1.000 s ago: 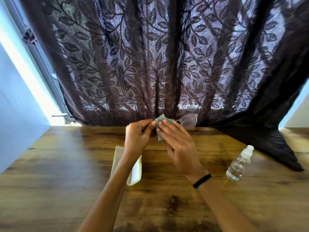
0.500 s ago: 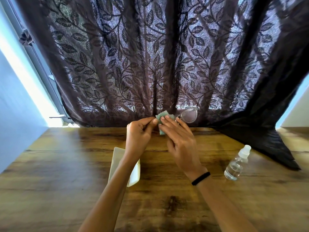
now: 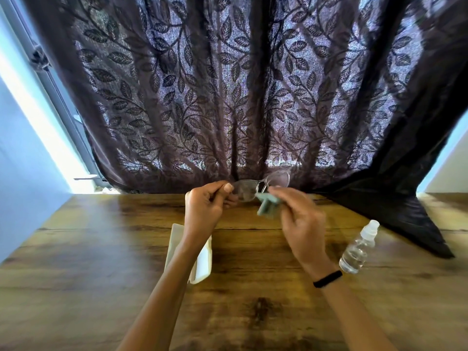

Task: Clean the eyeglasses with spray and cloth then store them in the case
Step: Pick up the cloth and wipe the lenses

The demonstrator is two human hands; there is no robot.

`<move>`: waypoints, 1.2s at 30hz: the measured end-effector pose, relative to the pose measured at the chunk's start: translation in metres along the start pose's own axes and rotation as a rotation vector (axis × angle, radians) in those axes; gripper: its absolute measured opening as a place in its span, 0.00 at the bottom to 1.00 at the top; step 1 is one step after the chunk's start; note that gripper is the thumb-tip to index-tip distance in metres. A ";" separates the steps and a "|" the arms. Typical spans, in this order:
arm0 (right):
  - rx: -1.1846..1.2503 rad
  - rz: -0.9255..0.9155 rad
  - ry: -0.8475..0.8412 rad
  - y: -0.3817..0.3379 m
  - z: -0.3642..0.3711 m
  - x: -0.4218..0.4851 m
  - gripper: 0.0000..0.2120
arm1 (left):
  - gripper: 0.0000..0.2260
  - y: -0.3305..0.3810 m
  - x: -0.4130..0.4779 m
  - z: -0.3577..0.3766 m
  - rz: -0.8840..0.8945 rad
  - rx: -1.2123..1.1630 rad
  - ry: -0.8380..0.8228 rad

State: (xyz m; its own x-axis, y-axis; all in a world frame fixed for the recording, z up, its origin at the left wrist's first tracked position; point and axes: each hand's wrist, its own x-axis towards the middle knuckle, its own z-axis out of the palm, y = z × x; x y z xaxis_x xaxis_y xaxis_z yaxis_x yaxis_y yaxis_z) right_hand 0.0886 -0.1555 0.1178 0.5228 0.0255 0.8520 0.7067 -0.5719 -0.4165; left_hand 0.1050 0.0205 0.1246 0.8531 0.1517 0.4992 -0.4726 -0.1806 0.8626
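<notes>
Thin-framed eyeglasses (image 3: pixel 260 186) are held up over the far part of the wooden table (image 3: pixel 101 262). My left hand (image 3: pixel 205 209) pinches their left end beside the left lens. My right hand (image 3: pixel 298 224) holds a small pale green cloth (image 3: pixel 266 205) just below the bridge, off both lenses. A white glasses case (image 3: pixel 202 262) lies on the table under my left forearm, partly hidden. A clear spray bottle (image 3: pixel 358 248) with a white cap stands to the right of my right wrist.
A dark leaf-patterned curtain (image 3: pixel 240 97) hangs behind the table, and its end drapes onto the table at the right (image 3: pixel 410 219). A pale wall and a window frame (image 3: pixel 50 79) are on the left.
The cloth was wrapped over the left lens with both hands close together. Now my right hand has pulled it down and to the right, and both lenses show.
</notes>
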 end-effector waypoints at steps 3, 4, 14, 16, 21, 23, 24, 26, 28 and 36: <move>0.087 0.244 0.264 0.013 -0.013 0.020 0.11 | 0.06 0.000 -0.003 -0.001 -0.004 -0.020 -0.012; 0.110 0.316 0.348 0.018 -0.016 0.026 0.11 | 0.06 0.000 -0.003 -0.001 -0.010 -0.026 -0.016; -0.062 0.108 0.117 0.013 0.009 0.012 0.15 | 0.07 0.003 0.001 0.008 -0.014 -0.066 -0.032; -0.125 0.038 0.040 0.012 0.013 0.004 0.16 | 0.05 0.003 0.002 0.007 -0.023 -0.076 -0.032; -0.211 -0.093 -0.055 0.018 0.012 -0.003 0.16 | 0.06 0.003 0.003 0.003 -0.015 -0.074 -0.037; -0.201 -0.059 -0.030 0.021 0.009 -0.003 0.16 | 0.06 0.003 0.002 0.002 -0.014 -0.083 -0.046; -0.189 -0.030 -0.006 0.023 0.008 -0.002 0.16 | 0.06 0.004 0.002 0.001 -0.015 -0.087 -0.048; -0.152 0.020 0.039 0.026 0.005 0.001 0.15 | 0.07 0.004 0.002 0.000 -0.014 -0.093 -0.053; -0.125 0.032 0.056 0.026 0.004 0.006 0.15 | 0.07 0.005 0.002 0.000 -0.009 -0.095 -0.058; -0.220 -0.155 -0.062 0.017 0.012 0.007 0.16 | 0.06 0.006 0.002 0.004 -0.019 -0.097 -0.048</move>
State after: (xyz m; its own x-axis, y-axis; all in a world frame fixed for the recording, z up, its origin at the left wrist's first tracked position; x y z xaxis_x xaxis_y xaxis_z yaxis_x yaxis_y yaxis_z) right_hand 0.1099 -0.1550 0.1124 0.4496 0.1726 0.8764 0.6632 -0.7217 -0.1981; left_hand 0.1050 0.0158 0.1309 0.8706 0.1072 0.4802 -0.4734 -0.0833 0.8769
